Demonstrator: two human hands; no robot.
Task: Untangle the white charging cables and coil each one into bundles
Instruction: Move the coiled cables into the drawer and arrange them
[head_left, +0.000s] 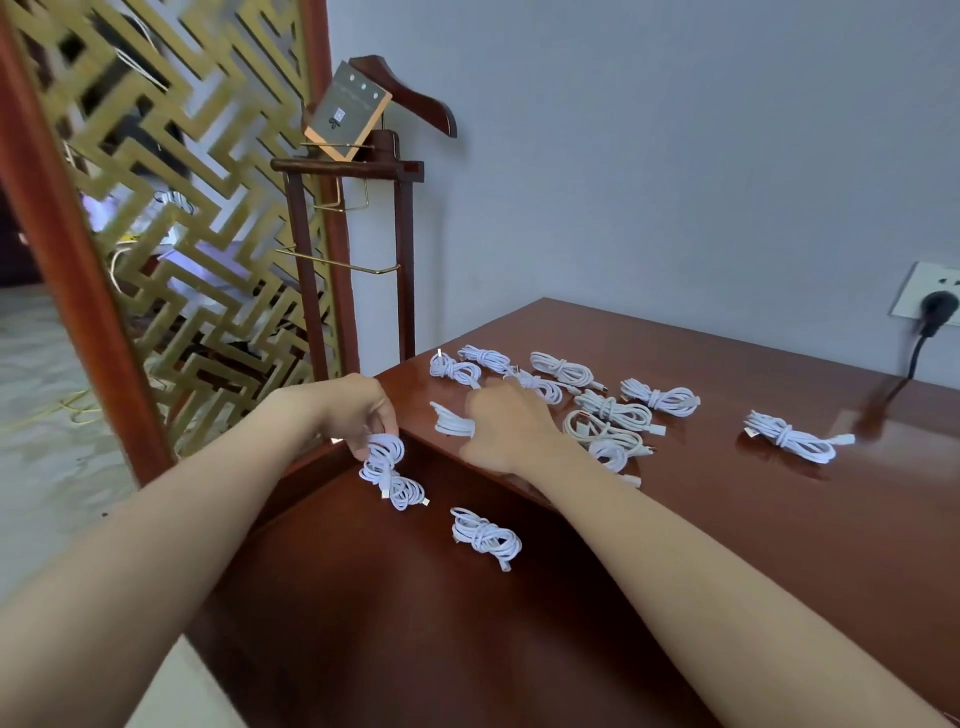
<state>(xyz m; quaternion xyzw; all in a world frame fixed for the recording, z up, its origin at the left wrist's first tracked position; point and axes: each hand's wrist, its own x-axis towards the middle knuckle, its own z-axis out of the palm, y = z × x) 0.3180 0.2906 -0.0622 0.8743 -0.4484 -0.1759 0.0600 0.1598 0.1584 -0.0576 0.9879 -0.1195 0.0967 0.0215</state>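
While left (363, 410) pinches bundle (389, 473), right (506, 431) seemingly grips cable (451, 422)

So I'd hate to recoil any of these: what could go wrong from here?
The left hand pinches the hanging bundle only by its top loops, off the table; it may slip or unwind. The right hand grips a table bundle amid crowded neighbours; lifting could drag the loose coil near its wrist and retangle them.

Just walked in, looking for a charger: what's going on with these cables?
A person is bundling white charging cables. Their left hand holds a coiled bundle off the wooden table's edge; the right hand grips a second bundle on top. Other bundles lie coiled there.
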